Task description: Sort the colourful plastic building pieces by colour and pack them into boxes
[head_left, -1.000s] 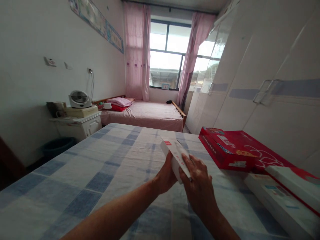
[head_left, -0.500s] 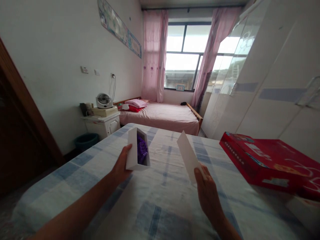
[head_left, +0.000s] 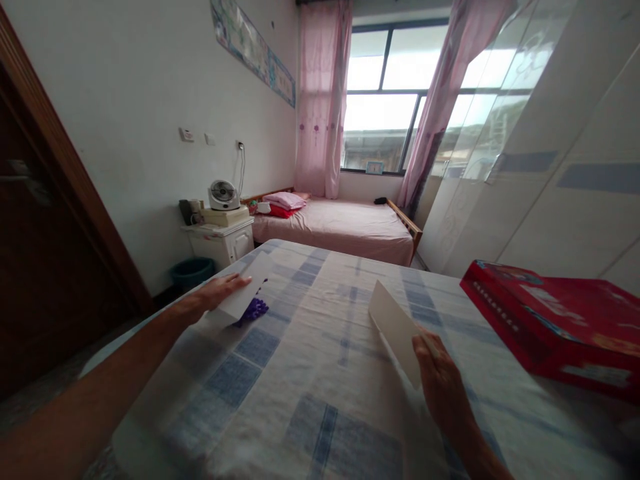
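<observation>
My left hand (head_left: 216,294) reaches out to the left over the blue-checked bed sheet (head_left: 320,373) and grips a small white box (head_left: 246,291), turned mouth down. Purple plastic pieces (head_left: 253,310) spill from under it onto the sheet. My right hand (head_left: 440,380) is lower right, fingers closed on the edge of the flat white box lid (head_left: 395,328), which it holds tilted above the sheet. The two hands are well apart.
A large red box (head_left: 550,320) lies on the bed at the right. Behind the bed stand a white nightstand (head_left: 223,239) with a small fan (head_left: 223,195), a teal bin (head_left: 193,272), a pink bed (head_left: 345,230), and white wardrobes (head_left: 550,167) along the right wall.
The closed box was pulled apart, lid in my right hand, base in my left. My left hand then swung left and tipped the base over, and the purple pieces came out onto the sheet.
</observation>
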The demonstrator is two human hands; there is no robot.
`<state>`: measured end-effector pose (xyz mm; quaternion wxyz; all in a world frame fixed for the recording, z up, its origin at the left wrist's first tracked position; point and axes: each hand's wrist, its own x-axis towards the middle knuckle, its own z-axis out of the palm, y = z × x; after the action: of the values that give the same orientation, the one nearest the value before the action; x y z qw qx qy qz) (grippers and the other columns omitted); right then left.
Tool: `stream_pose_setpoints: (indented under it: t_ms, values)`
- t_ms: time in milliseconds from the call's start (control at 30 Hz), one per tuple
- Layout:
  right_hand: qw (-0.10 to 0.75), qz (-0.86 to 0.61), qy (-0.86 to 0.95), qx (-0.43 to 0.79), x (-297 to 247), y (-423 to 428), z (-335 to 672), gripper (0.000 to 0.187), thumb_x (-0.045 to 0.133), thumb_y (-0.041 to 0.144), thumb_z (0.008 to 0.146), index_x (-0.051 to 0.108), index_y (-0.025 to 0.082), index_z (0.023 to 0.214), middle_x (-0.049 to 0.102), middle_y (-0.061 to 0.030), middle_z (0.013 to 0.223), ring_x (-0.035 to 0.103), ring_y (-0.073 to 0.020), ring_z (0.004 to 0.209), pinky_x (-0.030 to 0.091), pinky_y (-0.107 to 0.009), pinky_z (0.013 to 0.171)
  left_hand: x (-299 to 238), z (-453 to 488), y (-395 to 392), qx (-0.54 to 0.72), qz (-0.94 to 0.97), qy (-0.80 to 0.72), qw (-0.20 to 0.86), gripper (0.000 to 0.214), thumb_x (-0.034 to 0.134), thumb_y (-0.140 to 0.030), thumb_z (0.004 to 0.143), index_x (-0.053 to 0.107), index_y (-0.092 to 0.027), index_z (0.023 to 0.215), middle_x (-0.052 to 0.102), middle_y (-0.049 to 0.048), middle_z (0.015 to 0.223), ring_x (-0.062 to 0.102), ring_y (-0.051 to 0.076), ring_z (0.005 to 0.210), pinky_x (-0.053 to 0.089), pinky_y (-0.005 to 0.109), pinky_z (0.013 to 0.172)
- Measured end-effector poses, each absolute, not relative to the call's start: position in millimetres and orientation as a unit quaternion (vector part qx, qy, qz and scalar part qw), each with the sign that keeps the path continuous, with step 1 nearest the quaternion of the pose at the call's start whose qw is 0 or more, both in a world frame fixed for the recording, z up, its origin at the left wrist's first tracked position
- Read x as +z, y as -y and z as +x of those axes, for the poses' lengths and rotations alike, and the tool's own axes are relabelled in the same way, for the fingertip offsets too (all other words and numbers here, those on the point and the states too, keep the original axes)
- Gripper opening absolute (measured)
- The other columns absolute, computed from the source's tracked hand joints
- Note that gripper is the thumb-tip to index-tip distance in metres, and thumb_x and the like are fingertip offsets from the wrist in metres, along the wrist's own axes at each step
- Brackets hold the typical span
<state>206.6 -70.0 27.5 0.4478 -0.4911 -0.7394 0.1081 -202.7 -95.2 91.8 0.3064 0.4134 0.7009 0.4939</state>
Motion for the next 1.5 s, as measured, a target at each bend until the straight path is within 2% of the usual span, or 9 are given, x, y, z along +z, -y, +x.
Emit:
stream_pose_setpoints:
  t_ms: [167, 300, 433, 567, 667, 867, 1133, 1333, 1500]
  values:
    - [0.436, -0.480, 0.755, 0.102, 25.5, 71.4, 206.8, 0.039, 0.028, 0.042, 0.090, 0.059, 0.019, 0.092, 0.061, -0.0107, 0.109, 0.053, -0.0220, 0.107, 0.044, -0.038, 0.094, 92.5, -197.7, 82.3, 0.360, 0.492, -0.763, 0.215, 0.076, 0.068, -0.062, 0.058, 0.059, -0.016, 0.117, 0.067, 0.0140, 0.104, 0.064, 0.030, 0.085, 0.046, 0.032, 0.069]
    - [0.434, -0.482, 0.755, 0.097, 25.2, 73.0, 205.5, 0.038, 0.029, 0.041, 0.090, 0.060, 0.019, 0.093, 0.060, -0.0104, 0.112, 0.053, -0.0218, 0.108, 0.043, -0.038, 0.095, 96.9, -186.9, 84.5, 0.232, 0.584, -0.775, 0.068, 0.084, 0.052, -0.070, 0.066, 0.048, -0.016, 0.130, 0.050, 0.0151, 0.131, 0.046, 0.034, 0.119, 0.035, 0.038, 0.097]
    - [0.437, -0.483, 0.751, 0.108, 29.0, 76.6, 201.7, 0.037, 0.030, 0.039, 0.090, 0.060, 0.019, 0.096, 0.061, -0.0093, 0.111, 0.054, -0.0213, 0.107, 0.043, -0.038, 0.095, 105.4, -176.4, 91.4, 0.185, 0.603, -0.776, -0.012, 0.083, 0.045, -0.069, 0.071, 0.041, -0.016, 0.135, 0.050, 0.0147, 0.130, 0.046, 0.032, 0.118, 0.033, 0.038, 0.099]
    - [0.444, -0.486, 0.742, 0.124, 31.2, 79.0, 198.5, 0.036, 0.032, 0.040, 0.089, 0.062, 0.019, 0.096, 0.061, -0.0093, 0.112, 0.054, -0.0219, 0.107, 0.043, -0.037, 0.095, 109.9, -176.8, 94.1, 0.259, 0.589, -0.765, -0.028, 0.081, 0.049, -0.066, 0.070, 0.042, -0.018, 0.135, 0.051, 0.0127, 0.128, 0.050, 0.031, 0.112, 0.037, 0.038, 0.095]
    - [0.449, -0.500, 0.725, 0.150, 32.6, 80.7, 196.1, 0.040, 0.031, 0.040, 0.090, 0.061, 0.017, 0.103, 0.060, -0.0112, 0.114, 0.054, -0.0219, 0.108, 0.042, -0.037, 0.096, 112.6, -173.1, 94.6, 0.410, 0.522, -0.746, 0.053, 0.076, 0.055, -0.062, 0.070, 0.043, -0.022, 0.133, 0.057, 0.0098, 0.117, 0.058, 0.028, 0.097, 0.046, 0.036, 0.082]
    - [0.477, -0.511, 0.687, 0.198, 43.6, 90.2, 188.4, 0.046, 0.031, 0.043, 0.090, 0.053, 0.015, 0.120, 0.056, -0.0135, 0.123, 0.051, -0.0225, 0.114, 0.036, -0.040, 0.101, 108.2, -130.9, 96.5, 0.661, 0.363, -0.523, 0.398, 0.055, 0.054, -0.054, 0.078, 0.056, -0.015, 0.116, 0.068, 0.0070, 0.086, 0.063, 0.020, 0.072, 0.051, 0.026, 0.057]
    - [0.473, -0.486, 0.712, 0.181, 42.1, 92.8, 185.0, 0.041, 0.032, 0.038, 0.092, 0.051, 0.017, 0.122, 0.055, -0.0107, 0.123, 0.049, -0.0212, 0.117, 0.037, -0.038, 0.102, 95.5, -114.3, 96.5, 0.632, 0.399, -0.519, 0.414, 0.054, 0.065, -0.049, 0.072, 0.058, -0.015, 0.113, 0.069, 0.0082, 0.088, 0.065, 0.021, 0.067, 0.050, 0.027, 0.050]
    - [0.479, -0.406, 0.775, 0.067, 44.6, 111.5, 171.3, 0.046, 0.033, 0.021, 0.092, 0.031, 0.028, 0.138, 0.037, -0.0037, 0.140, 0.036, -0.0174, 0.129, 0.033, -0.039, 0.107, 75.6, -65.2, 102.3, 0.589, 0.276, -0.417, 0.634, 0.051, 0.051, -0.052, 0.082, 0.058, -0.012, 0.113, 0.069, 0.0100, 0.087, 0.066, 0.023, 0.075, 0.054, 0.032, 0.062]
    - [0.392, -0.385, 0.835, 0.021, 37.6, 125.0, 157.4, 0.057, 0.034, 0.013, 0.089, 0.022, 0.029, 0.142, 0.022, -0.0035, 0.149, 0.020, -0.0232, 0.137, 0.030, -0.047, 0.108, 49.3, -7.8, 108.2, 0.556, 0.305, -0.329, 0.700, 0.053, 0.054, -0.054, 0.081, 0.059, -0.013, 0.114, 0.068, 0.0124, 0.098, 0.064, 0.025, 0.090, 0.052, 0.033, 0.077]
